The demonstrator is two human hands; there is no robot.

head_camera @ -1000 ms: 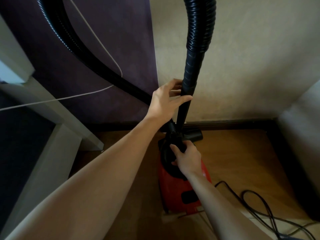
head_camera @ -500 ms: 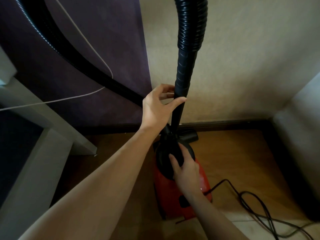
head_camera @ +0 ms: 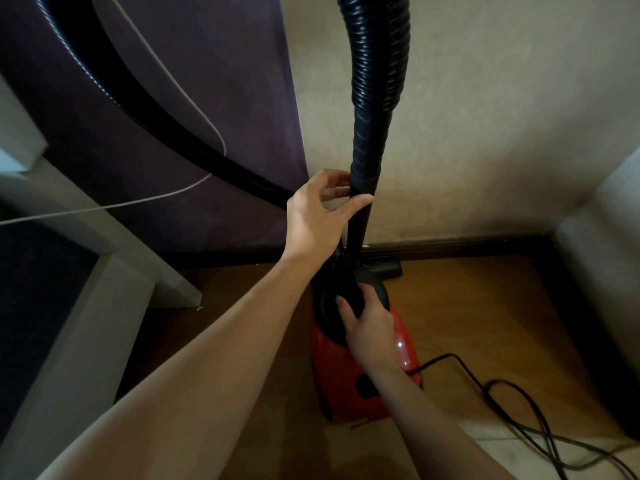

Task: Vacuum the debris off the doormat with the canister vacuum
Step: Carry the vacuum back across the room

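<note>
A red canister vacuum with a black top stands on the wooden floor near the wall. Its black ribbed hose rises out of the top of the frame and narrows into a smooth black tube leading down to the canister. My left hand curls around that tube, thumb and fingers on either side. My right hand grips the black handle on the canister's top. A black floor nozzle lies behind the canister by the skirting board. No doormat is in view.
A second stretch of black hose runs diagonally across a dark purple panel at left. The black power cord loops on the floor at right. White furniture stands at left, another white edge at right.
Both hands keep their holds. The view has shifted slightly, so the canister and hose sit a little lower and further left in the frame than a second ago.
</note>
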